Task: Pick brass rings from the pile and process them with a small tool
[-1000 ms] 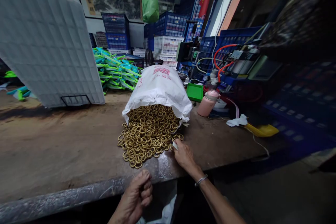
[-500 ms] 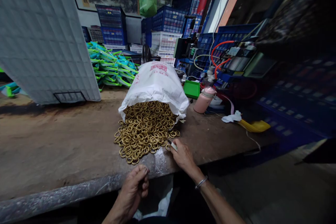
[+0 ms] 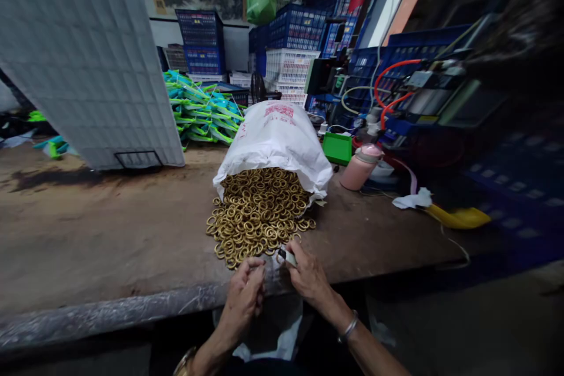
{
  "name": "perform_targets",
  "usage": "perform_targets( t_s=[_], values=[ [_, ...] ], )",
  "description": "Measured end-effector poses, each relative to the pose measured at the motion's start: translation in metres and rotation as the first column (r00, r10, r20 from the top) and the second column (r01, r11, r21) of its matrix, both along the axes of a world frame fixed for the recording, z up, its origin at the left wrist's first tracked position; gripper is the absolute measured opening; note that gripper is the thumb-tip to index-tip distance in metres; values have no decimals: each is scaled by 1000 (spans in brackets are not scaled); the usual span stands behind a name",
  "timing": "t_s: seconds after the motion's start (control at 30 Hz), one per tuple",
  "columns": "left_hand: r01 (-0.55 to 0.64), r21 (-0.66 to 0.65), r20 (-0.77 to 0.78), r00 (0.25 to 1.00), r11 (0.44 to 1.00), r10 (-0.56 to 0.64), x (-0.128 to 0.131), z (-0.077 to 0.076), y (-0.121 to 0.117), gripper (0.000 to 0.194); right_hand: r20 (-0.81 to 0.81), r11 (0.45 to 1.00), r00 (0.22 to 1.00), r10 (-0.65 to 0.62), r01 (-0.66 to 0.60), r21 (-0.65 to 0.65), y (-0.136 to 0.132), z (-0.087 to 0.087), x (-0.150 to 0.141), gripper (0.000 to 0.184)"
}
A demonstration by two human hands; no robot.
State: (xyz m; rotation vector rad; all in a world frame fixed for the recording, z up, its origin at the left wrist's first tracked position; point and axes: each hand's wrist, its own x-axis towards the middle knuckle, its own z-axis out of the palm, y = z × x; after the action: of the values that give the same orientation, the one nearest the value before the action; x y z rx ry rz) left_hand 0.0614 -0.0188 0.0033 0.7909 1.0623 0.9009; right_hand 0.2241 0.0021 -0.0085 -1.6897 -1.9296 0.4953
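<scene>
On the brown desk (image 3: 132, 235), beside gold rings (image 3: 255, 220) heaped at the white sack (image 3: 277, 138), steady the pale tool (image 3: 288, 257) clamped in right hand (image 3: 309, 273), with left hand (image 3: 244, 294) curled closed nearby, unclear around what.

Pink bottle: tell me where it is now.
In the head view, the pink bottle stands on the table, right of the white sack and beside the green tray.
</scene>
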Motion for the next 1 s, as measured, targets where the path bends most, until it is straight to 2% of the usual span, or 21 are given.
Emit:
perform_targets(
  t_s=[0.1, 0.17, 0.23, 0.3, 0.4, 0.47, 0.53, 0.6, 0.73, 0.87, 1.0],
  values=[
    [22, -1, 9, 1000, 1000, -22, -1, 3, 3, 32, -90, 993, 988, 122, -122, 6, -8, 2, -17, 20],
    [10, 9, 11, 1000, 1000, -10, -4, 2, 4, 28, -164, 989, 975, 147, -150, -7, -11, 5, -27, 15],
    [-27, 35, -3, 1000, 999, 27, -8, 0, 3, 25, -264, 991, 958, 112, -127, -42, -12, 6, -35, 6],
    [-59, 79, -20, 998, 995, 61, -10, -1, 2, 23, -369, 990, 928, 59, -102, -100, -10, 6, -40, 12],
    [-59, 213, -55, 996, 975, 73, -12, 2, 0, 21, -491, 972, 870, 37, -146, -185, -7, 2, -43, 21],
    [-50, 311, -85, 993, 949, 80, -12, 4, -1, 20, -531, 963, 847, 27, -165, -213, -5, -1, -44, 25],
    [-51, 351, -101, 991, 935, 92, -12, 5, -1, 20, -541, 964, 841, 5, -147, -220, -4, -3, -45, 26],
    [-44, 288, -86, 994, 956, 72, -13, 2, -1, 21, -533, 968, 846, -7, -128, -217, -4, -2, -46, 26],
    [50, 45, 41, 998, 998, -52, -16, -5, -1, 26, -493, 972, 870, 7, -121, -199, -4, 1, -48, 25],
    [76, -9, 184, 980, 997, -73, -17, -5, -2, 28, -527, 963, 850, 0, -142, -228, -4, 3, -49, 25],
    [57, -28, 243, 969, 998, -49, -16, -2, -3, 29, -562, 954, 827, -25, -148, -260, -2, 5, -50, 24]
  ],
)
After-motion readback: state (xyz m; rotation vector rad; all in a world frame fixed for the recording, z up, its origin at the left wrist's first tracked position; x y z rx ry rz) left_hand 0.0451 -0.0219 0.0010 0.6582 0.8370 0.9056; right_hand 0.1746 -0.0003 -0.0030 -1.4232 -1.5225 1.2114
